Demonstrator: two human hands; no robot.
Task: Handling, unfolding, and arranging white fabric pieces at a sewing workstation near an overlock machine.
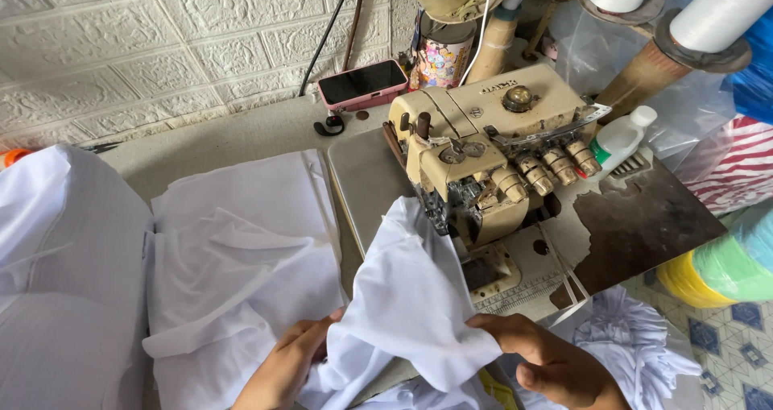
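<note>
A piece of white fabric (411, 297) runs from my lap up to the presser foot of a cream overlock sewing machine (483, 144). My left hand (294, 358) grips the fabric's left side at the table's near edge. On the right, my right hand (551, 362) pinches the folded edge of the same piece, thumb on top. The cloth's far tip lies under the machine's needle area, which is partly hidden by the fabric.
A stack of white fabric pieces (233, 249) lies on the table to the left, more white cloth (64, 257) beyond it. A pink phone (362, 84), thread cones (717, 11), a white bottle (620, 136) and a patterned can (440, 55) stand behind the machine. White scraps (636, 345) sit low right.
</note>
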